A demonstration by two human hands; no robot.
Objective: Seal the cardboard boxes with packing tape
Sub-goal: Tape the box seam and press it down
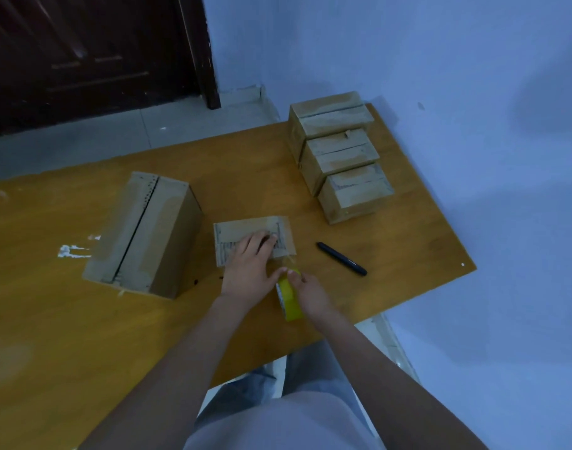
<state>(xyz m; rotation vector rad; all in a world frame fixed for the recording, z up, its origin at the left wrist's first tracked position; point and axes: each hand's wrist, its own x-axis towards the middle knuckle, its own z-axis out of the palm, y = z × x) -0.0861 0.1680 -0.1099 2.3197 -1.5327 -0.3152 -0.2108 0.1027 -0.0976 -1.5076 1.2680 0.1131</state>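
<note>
Lying at the centre of the frame on the wooden table, a small cardboard box is pressed flat by the left hand, whose fingers are spread straight across its top. Just below and right of it, a yellow tape roll is gripped by the right hand, fingers curled round it, and a clear strip of tape is seen stretched from the roll up to the box's lower right corner. A black pen is left on the table to the right of the box, close to the roll but apart from it. To the left a larger cardboard box is stood, its top seam open. Three further small boxes are lined up touching one another in the upper right. A dark door fills the upper left of the frame.
</note>
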